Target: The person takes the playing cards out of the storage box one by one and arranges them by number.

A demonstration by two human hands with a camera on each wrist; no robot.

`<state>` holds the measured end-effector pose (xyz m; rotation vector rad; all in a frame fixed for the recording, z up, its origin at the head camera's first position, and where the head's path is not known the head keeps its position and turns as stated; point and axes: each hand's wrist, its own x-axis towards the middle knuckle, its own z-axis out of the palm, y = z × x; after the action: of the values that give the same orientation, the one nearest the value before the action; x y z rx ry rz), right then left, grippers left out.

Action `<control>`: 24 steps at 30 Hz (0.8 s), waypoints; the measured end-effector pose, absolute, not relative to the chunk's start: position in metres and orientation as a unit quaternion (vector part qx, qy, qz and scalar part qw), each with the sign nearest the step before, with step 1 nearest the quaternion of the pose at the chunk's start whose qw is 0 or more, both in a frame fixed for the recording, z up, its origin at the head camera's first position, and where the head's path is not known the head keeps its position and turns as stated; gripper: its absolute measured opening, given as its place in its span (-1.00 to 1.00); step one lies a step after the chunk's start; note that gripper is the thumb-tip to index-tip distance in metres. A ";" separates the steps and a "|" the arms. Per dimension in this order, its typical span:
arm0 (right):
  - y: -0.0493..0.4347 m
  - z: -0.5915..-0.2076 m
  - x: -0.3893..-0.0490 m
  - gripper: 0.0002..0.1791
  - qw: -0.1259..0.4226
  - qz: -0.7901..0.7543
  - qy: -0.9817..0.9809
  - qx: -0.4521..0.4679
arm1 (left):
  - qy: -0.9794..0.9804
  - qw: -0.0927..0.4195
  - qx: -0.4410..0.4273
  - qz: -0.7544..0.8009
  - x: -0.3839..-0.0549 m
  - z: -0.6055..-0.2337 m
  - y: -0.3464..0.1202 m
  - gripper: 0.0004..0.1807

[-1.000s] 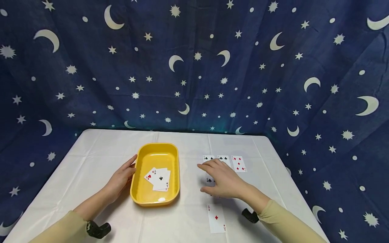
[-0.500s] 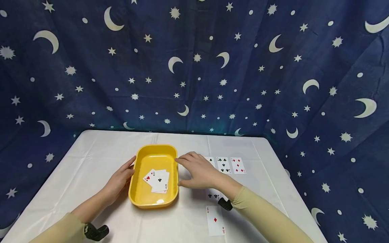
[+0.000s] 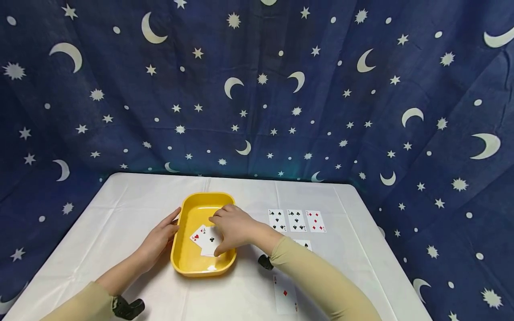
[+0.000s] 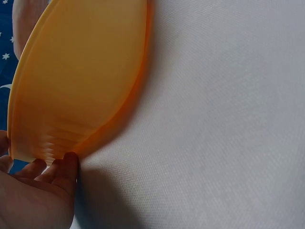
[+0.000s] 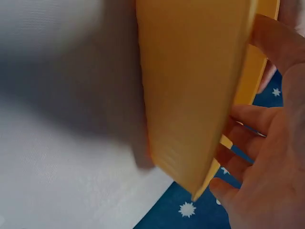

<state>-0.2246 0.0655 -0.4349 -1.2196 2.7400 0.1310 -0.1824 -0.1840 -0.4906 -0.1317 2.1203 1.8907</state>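
Curtained-off setting, kind of room unclear
A navy moon-and-star cloth (image 3: 257, 91) hangs behind and along both sides of a creased, white-covered counter (image 3: 132, 200), screening from view whatever room lies beyond.

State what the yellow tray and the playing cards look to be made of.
Yellow tray: probably plastic, glossy, judging by the bright highlights and smooth rounded corners. Playing cards: likely thin paper card; they lie flat with crisp edges, finish unclear.

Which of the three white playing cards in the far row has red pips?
The rightmost white rectangular playing card, with red diamonds; the middle card and left card carry black pips.
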 end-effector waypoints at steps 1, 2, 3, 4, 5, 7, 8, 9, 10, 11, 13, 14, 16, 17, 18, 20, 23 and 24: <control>0.062 -0.438 -0.225 0.09 0.075 0.052 0.911 -0.403 | 0.738 0.148 -0.047 0.656 -0.182 -0.491 -0.184 -0.27; 0.059 -0.440 -0.225 0.07 0.080 0.061 0.911 -0.400 | 0.740 0.148 -0.048 0.654 -0.181 -0.492 -0.184 -0.27; 0.057 -0.442 -0.225 0.06 0.085 0.069 0.911 -0.398 | 0.739 0.148 -0.050 0.655 -0.180 -0.492 -0.184 -0.27; 0.054 -0.444 -0.225 0.04 0.089 0.076 0.911 -0.396 | 0.740 0.148 -0.051 0.654 -0.179 -0.493 -0.185 -0.27; 0.052 -0.446 -0.225 0.02 0.094 0.081 0.911 -0.393 | 0.741 0.148 -0.052 0.653 -0.178 -0.493 -0.185 -0.27; 0.050 -0.449 -0.224 -0.01 0.101 0.090 0.912 -0.387 | 0.740 0.150 -0.054 0.654 -0.176 -0.495 -0.185 -0.27; 0.048 -0.450 -0.224 -0.02 0.102 0.094 0.912 -0.385 | 0.739 0.149 -0.054 0.654 -0.176 -0.495 -0.185 -0.27; 0.048 -0.451 -0.224 -0.03 0.103 0.097 0.913 -0.383 | 0.739 0.149 -0.054 0.655 -0.176 -0.496 -0.185 -0.27; 0.047 -0.453 -0.224 -0.03 0.103 0.099 0.913 -0.381 | 0.740 0.149 -0.054 0.654 -0.175 -0.496 -0.185 -0.28; 0.047 -0.454 -0.225 -0.04 0.103 0.100 0.914 -0.380 | 0.740 0.149 -0.053 0.654 -0.175 -0.497 -0.185 -0.28; 0.046 -0.455 -0.226 -0.05 0.103 0.102 0.914 -0.379 | 0.741 0.147 -0.052 0.653 -0.175 -0.497 -0.186 -0.28; 0.046 -0.456 -0.227 -0.05 0.104 0.103 0.914 -0.379 | 0.741 0.147 -0.052 0.653 -0.176 -0.497 -0.185 -0.28; 0.046 -0.458 -0.228 -0.04 0.102 0.108 0.913 -0.381 | 0.741 0.146 -0.053 0.653 -0.176 -0.497 -0.185 -0.28; 0.046 -0.458 -0.229 -0.04 0.101 0.113 0.912 -0.381 | 0.741 0.146 -0.053 0.653 -0.177 -0.498 -0.185 -0.28; 0.046 -0.459 -0.230 -0.03 0.100 0.117 0.911 -0.381 | 0.741 0.146 -0.054 0.653 -0.177 -0.498 -0.185 -0.28; 0.046 -0.460 -0.233 -0.02 0.097 0.126 0.911 -0.381 | 0.742 0.145 -0.054 0.652 -0.179 -0.498 -0.185 -0.27; 0.045 -0.460 -0.236 -0.04 0.093 0.132 0.911 -0.379 | 0.743 0.143 -0.055 0.651 -0.183 -0.497 -0.184 -0.27; 0.045 -0.460 -0.237 -0.05 0.092 0.131 0.912 -0.378 | 0.744 0.143 -0.057 0.650 -0.184 -0.497 -0.184 -0.27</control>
<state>-0.2368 0.0449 -0.4602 -1.1225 2.7089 0.3890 -0.1841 -0.1839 -0.4970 -0.1646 2.1454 1.8753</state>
